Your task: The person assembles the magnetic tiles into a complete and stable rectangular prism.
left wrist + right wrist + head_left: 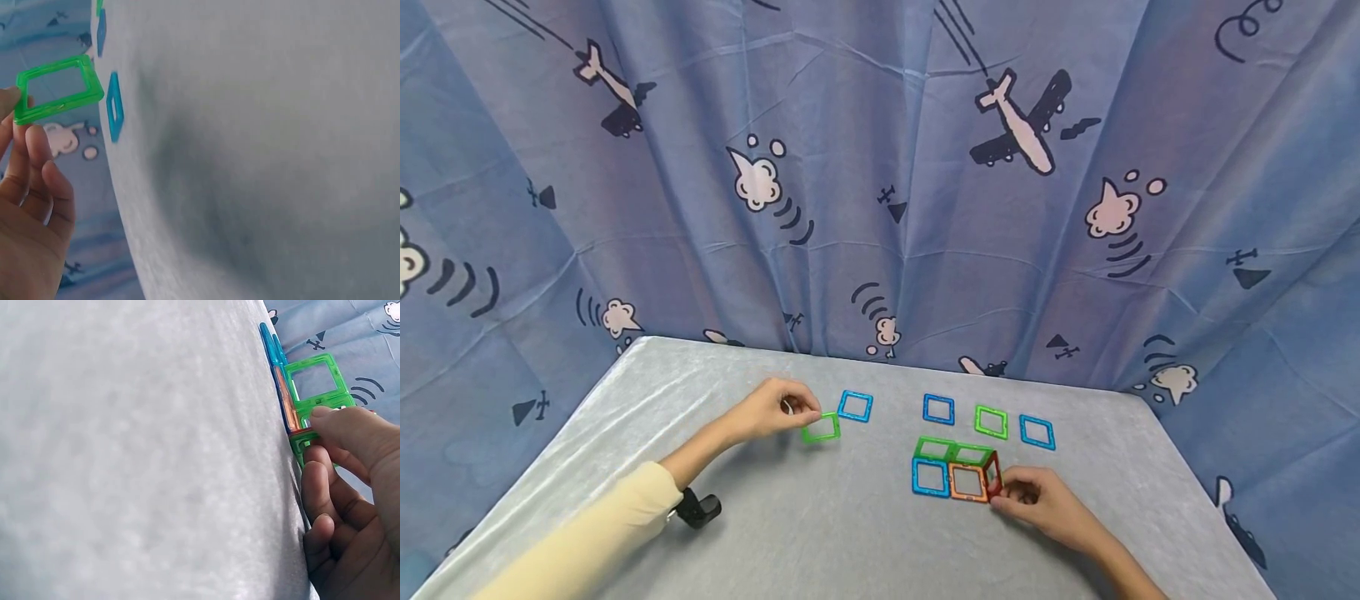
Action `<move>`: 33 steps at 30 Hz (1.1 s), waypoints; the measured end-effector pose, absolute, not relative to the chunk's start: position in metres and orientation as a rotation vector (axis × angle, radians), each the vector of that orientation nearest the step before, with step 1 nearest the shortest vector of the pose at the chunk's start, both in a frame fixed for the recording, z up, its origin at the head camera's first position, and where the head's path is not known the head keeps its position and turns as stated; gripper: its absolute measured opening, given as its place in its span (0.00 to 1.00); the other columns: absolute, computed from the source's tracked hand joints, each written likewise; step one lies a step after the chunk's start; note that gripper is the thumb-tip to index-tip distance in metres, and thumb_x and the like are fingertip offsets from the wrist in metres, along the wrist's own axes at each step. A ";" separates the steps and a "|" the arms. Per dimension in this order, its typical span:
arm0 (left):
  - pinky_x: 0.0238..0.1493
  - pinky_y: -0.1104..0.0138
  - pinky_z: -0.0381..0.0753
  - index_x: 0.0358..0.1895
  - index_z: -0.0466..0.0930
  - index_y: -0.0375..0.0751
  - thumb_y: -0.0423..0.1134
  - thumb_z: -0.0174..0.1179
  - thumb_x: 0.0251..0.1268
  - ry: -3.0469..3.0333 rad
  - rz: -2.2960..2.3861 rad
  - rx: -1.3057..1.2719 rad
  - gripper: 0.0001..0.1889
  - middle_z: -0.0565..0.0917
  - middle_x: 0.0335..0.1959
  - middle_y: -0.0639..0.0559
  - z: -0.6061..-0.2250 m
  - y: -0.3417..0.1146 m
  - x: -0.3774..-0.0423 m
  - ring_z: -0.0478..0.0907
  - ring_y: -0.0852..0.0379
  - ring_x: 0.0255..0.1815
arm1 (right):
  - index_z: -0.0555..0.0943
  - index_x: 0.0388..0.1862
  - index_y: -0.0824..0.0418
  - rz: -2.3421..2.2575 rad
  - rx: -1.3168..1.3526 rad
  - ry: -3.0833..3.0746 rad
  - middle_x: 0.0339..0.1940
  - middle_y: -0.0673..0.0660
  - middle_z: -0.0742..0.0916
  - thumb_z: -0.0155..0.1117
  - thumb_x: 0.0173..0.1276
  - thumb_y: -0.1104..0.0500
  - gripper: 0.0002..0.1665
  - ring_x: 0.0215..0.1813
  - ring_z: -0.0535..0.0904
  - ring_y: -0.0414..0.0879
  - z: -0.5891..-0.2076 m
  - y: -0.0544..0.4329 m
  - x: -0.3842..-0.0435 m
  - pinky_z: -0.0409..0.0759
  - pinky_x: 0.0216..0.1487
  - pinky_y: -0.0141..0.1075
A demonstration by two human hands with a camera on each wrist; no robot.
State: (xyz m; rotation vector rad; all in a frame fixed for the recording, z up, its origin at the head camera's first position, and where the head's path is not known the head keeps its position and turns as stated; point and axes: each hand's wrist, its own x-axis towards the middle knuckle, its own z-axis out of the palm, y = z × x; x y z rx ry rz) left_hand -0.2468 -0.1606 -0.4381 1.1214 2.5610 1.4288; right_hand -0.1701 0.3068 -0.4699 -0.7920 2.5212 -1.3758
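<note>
Between thumb and fingertips my left hand (777, 407) pinches a green square magnetic tile (59, 89), raised off the cloth. It is an open square frame. To the right stands a joined group of magnetic tiles: a blue square (915, 477) and an orange square (952, 483) side by side, green squares (322, 402) behind them, and a red tile (997, 487) at the right end. My right hand (1047, 502) grips that red tile by its edge; in the right wrist view the thumb and fingers hide most of it.
Loose tiles lie farther back on the grey cloth-covered table (820, 533): a blue square (842, 405) near the left hand, another blue square (926, 409), a green square (977, 418) and a blue square (1024, 431) toward the right. A patterned blue curtain (850, 250) hangs behind.
</note>
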 end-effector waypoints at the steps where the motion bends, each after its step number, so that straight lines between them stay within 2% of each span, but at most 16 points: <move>1: 0.32 0.68 0.75 0.36 0.88 0.39 0.29 0.68 0.66 2.554 1.425 1.134 0.03 0.82 0.29 0.57 -0.437 -0.158 -0.245 0.77 0.59 0.30 | 0.85 0.40 0.59 -1.377 -0.796 2.519 0.28 0.50 0.83 0.71 0.70 0.61 0.03 0.27 0.75 0.37 -0.470 0.307 -0.170 0.76 0.25 0.33; 13: 0.32 0.68 0.79 0.36 0.88 0.50 0.35 0.70 0.66 2.523 1.315 1.273 0.04 0.81 0.31 0.65 -0.439 -0.135 -0.233 0.78 0.64 0.32 | 0.86 0.41 0.59 -1.380 -0.793 2.526 0.28 0.49 0.84 0.71 0.70 0.61 0.04 0.27 0.76 0.38 -0.470 0.308 -0.170 0.77 0.26 0.33; 23: 0.32 0.68 0.80 0.36 0.87 0.51 0.34 0.70 0.67 2.464 1.313 1.346 0.05 0.81 0.33 0.65 -0.439 -0.118 -0.224 0.78 0.64 0.32 | 0.86 0.40 0.58 -1.390 -0.799 2.534 0.29 0.50 0.84 0.71 0.70 0.60 0.03 0.28 0.77 0.40 -0.472 0.308 -0.170 0.78 0.27 0.34; 29: 0.32 0.69 0.80 0.37 0.88 0.47 0.38 0.68 0.69 2.420 1.274 1.398 0.02 0.81 0.33 0.65 -0.438 -0.107 -0.221 0.79 0.65 0.32 | 0.86 0.40 0.58 -1.390 -0.800 2.552 0.29 0.50 0.84 0.71 0.70 0.60 0.03 0.28 0.77 0.39 -0.474 0.309 -0.170 0.78 0.27 0.33; 33: 0.33 0.69 0.80 0.37 0.87 0.49 0.39 0.68 0.70 2.406 1.252 1.409 0.02 0.81 0.33 0.66 -0.437 -0.097 -0.218 0.79 0.65 0.33 | 0.86 0.40 0.57 -1.380 -0.808 2.563 0.29 0.49 0.84 0.71 0.70 0.60 0.03 0.28 0.77 0.38 -0.473 0.309 -0.170 0.77 0.27 0.33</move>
